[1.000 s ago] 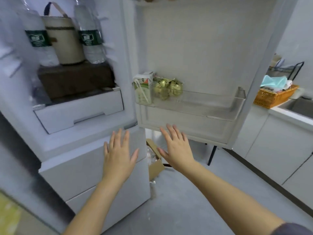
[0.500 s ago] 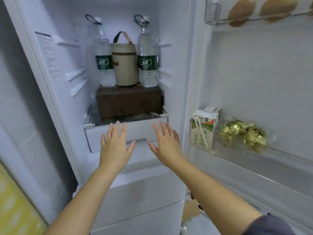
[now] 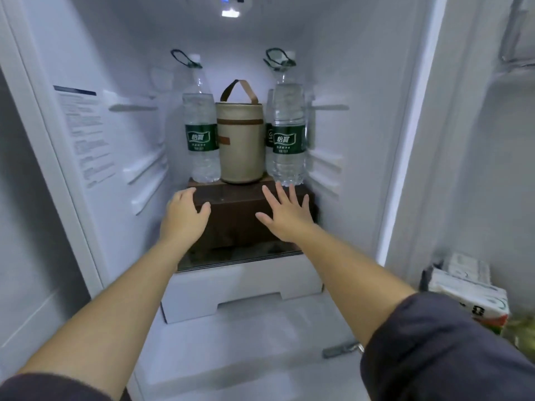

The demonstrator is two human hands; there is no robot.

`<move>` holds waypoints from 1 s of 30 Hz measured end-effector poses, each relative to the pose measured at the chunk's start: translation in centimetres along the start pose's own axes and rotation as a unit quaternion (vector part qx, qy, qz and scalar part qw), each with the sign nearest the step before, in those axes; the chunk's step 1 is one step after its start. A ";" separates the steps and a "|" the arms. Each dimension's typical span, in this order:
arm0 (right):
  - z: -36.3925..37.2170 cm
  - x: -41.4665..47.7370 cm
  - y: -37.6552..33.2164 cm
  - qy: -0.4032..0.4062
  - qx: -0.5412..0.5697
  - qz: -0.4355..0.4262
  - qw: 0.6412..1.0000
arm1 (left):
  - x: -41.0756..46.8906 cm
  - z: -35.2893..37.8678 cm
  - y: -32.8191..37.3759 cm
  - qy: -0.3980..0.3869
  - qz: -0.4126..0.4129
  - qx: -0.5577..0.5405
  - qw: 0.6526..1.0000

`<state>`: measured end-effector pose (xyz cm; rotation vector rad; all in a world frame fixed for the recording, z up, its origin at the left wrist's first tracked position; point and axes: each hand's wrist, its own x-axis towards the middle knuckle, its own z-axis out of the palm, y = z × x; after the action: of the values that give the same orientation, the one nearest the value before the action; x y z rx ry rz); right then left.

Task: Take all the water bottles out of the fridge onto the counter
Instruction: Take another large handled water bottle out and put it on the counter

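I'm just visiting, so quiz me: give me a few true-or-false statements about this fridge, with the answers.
1. The left hand and the right hand hold nothing. True.
2. The beige bag stands between the left bottle and the right bottle. True.
3. Both bottles lie on their sides. False: they stand upright on the brown box.
4. The bottle labels are red. False: they are green.

Upright green-labelled water bottles [image 3: 201, 134] in fridge [image 3: 124, 82]
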<state>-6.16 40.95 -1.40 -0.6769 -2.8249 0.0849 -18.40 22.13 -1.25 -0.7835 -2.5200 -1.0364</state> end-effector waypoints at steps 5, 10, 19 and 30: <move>0.1 4.9 0.1 -0.021 -0.012 -0.005 1.000 | 7.8 1.8 -0.7 -0.004 -0.046 0.001 0.999; 1.1 6.2 1.1 0.006 -0.039 -0.032 0.999 | 13.9 3.1 -0.1 0.000 -0.088 -0.075 0.993; 1.8 6.5 1.3 0.003 -0.024 -0.035 0.999 | 20.6 5.0 -1.0 -0.027 -0.118 -0.233 0.965; 2.1 6.4 1.1 0.028 -0.018 -0.034 0.999 | 18.7 4.1 -0.8 -0.014 -0.119 -0.262 0.958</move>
<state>-11.70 44.80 -2.16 -0.5803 -2.7988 0.0047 -34.18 31.52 4.11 -0.6261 -2.4243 -1.8331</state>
